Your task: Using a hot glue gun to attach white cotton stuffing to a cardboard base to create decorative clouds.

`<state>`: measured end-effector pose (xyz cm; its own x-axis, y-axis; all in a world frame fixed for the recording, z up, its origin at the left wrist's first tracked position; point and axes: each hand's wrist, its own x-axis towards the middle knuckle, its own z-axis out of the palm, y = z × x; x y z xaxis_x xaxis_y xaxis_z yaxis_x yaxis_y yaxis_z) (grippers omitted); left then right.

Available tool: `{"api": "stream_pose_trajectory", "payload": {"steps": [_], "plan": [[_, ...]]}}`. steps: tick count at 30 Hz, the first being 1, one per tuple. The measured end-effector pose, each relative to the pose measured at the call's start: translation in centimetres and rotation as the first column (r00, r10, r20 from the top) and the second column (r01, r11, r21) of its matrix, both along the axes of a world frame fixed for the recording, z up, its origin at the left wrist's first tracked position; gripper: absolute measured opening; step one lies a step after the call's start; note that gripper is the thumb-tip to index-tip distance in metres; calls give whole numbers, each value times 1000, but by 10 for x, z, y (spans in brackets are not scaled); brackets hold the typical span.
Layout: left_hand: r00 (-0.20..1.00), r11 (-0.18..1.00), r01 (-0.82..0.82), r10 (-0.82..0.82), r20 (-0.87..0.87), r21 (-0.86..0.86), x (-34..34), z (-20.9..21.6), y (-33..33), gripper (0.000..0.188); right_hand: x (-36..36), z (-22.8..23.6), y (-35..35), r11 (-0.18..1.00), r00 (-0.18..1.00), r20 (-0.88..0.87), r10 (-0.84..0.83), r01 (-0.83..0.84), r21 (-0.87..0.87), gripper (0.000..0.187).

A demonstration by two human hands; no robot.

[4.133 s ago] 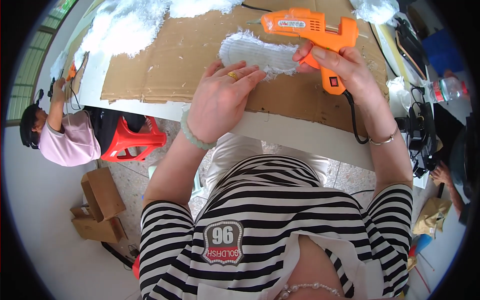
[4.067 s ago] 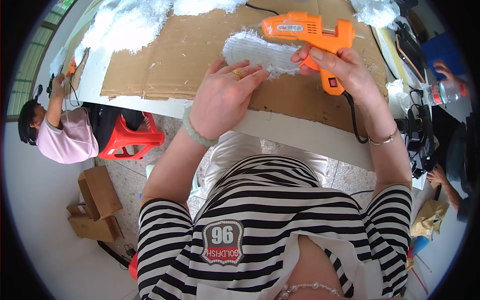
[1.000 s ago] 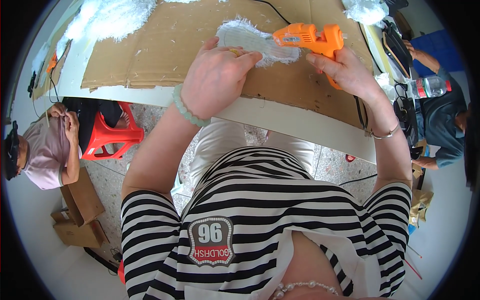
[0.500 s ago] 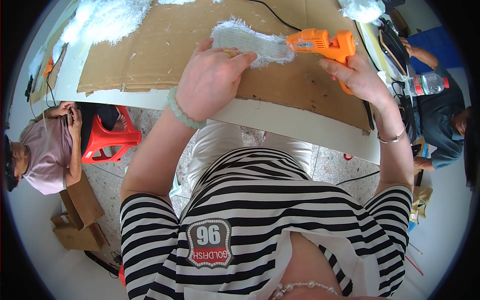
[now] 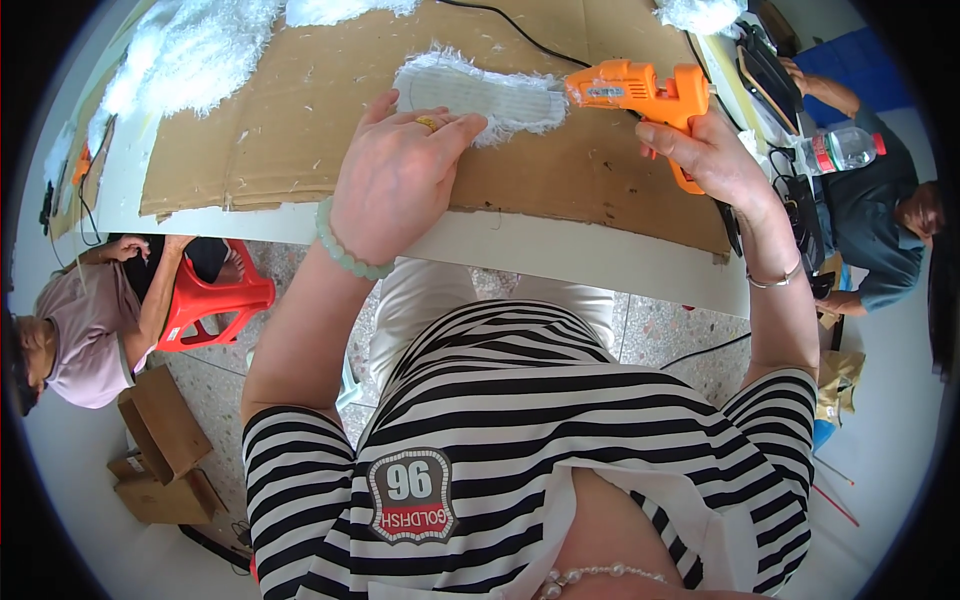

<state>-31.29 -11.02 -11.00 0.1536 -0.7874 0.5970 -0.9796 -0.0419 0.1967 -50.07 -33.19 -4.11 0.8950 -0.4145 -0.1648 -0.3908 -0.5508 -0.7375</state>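
Observation:
A pale, sole-shaped piece (image 5: 490, 98) with shaggy white fibre round its edge lies on a brown cardboard sheet (image 5: 300, 110). My left hand (image 5: 405, 165) is at the sole piece's near left edge, fingers bent down onto it; their tips are partly hidden. In my right hand (image 5: 705, 155) is an orange hot glue gun (image 5: 640, 90), gripped by its handle and pointing left. Its nozzle is at the right end of the sole piece; whether the two touch is hard to tell.
Fluffy white fibre heaps (image 5: 200, 50) lie at the far left, another tuft (image 5: 700, 12) at the far right. A black cord (image 5: 520, 20) runs behind the glue gun. A plastic bottle (image 5: 845, 150) is at right. People sit on both sides, one by a red stool (image 5: 215, 300).
The whole view has shifted slightly. Relative to the sole piece, the glue gun has drawn back to the right. My left hand stays on the piece. The person at left has moved an arm.

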Motion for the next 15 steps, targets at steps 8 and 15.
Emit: {"api": "stream_pose_trajectory", "payload": {"steps": [8,15], "plan": [[1000,1000,-11,11,-4,-14,0,-3,0,23,3,-4,-1,1000,998,-57,16,-17,-22,21],[1000,1000,-5,5,-2,-11,1,-3,0,23,5,-3,3,999,998,-59,-17,14,-50,22]]}}
